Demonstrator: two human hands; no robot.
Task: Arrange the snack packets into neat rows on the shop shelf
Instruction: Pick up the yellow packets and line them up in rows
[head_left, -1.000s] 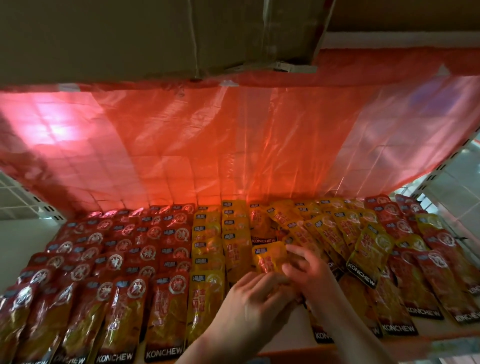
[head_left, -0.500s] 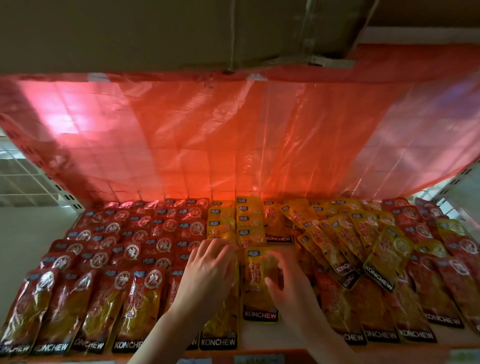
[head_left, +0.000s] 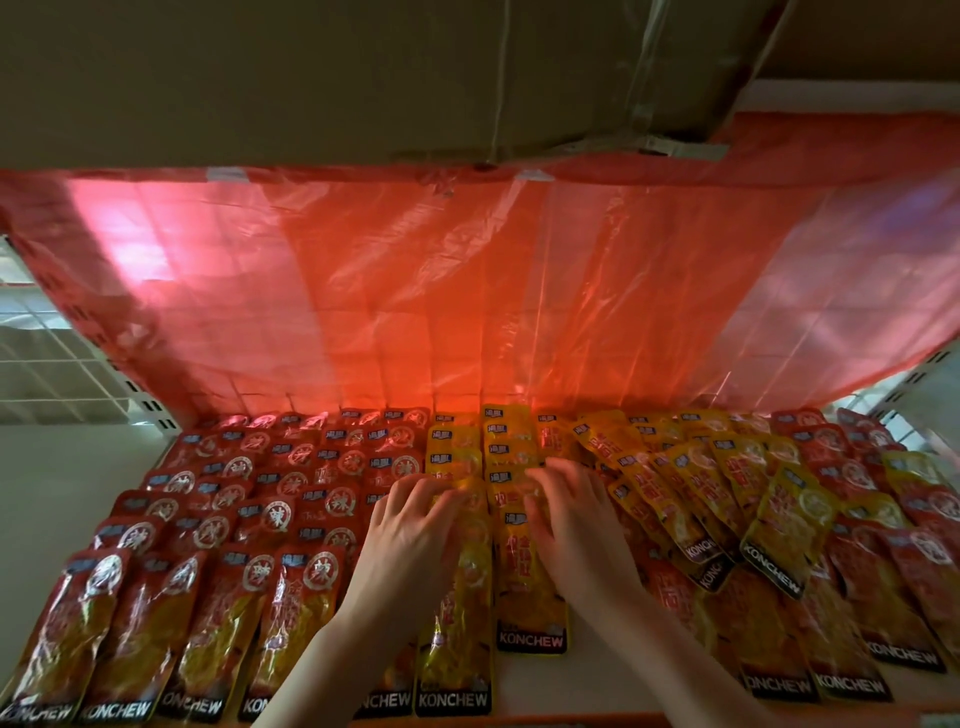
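Both hands pressing flat, fingers spread, nothing grasped: left hand (head_left: 410, 545) and right hand (head_left: 576, 530) are squaring the glossy yellow snack packets (head_left: 530, 577) at 6 o'clock on the shop shelf (head_left: 613, 680). Red foil packets (head_left: 260, 519) are lying in rows at 9 o'clock; the jumbled yellow ones at 3 o'clock likely go next.

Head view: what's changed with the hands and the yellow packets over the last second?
Both hands let go of the yellow packet they held together and spread apart. The left hand now rests on one yellow row, the right hand on the next, fingers pressing the yellow packets flat. The red packets at left and the skewed yellow packets at right stayed put.
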